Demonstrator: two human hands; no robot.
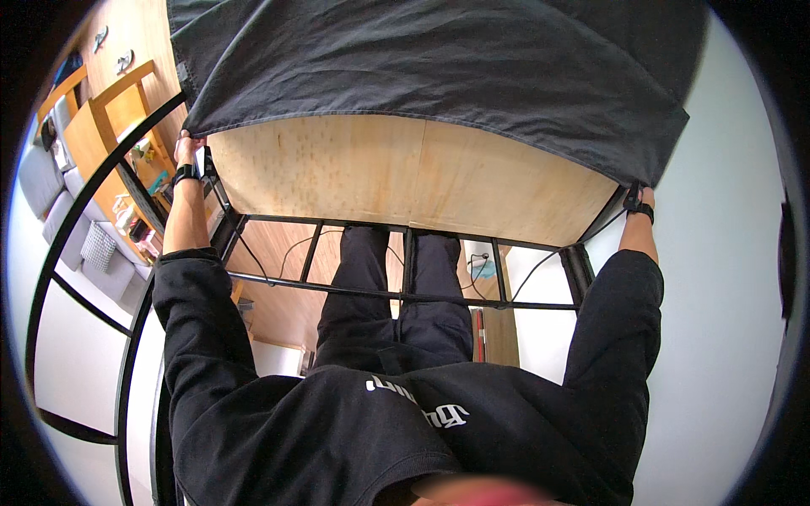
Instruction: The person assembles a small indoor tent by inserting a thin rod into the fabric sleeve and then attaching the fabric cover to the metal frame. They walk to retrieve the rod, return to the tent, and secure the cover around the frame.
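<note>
A dark grey bed sheet point(439, 59) spreads across the far part of a wooden board point(405, 169), its hemmed near edge curving between my two hands. At the sheet's near left corner, my left hand point(187, 145) is closed on the fabric. My right hand point(646, 197) is at the near right corner, closed on the cloth, with its fingers partly hidden. Both arms are stretched wide, and each wrist wears a black band. The board's near part is bare pale wood.
The board rests on a black metal bed frame point(354, 293), where my legs are and thin cables hang. A curved black rail point(80, 207) stands at left. Far below are a grey sofa point(72, 223), wooden chairs point(122, 97) and a cluttered table. A white wall point(726, 278) runs along the right.
</note>
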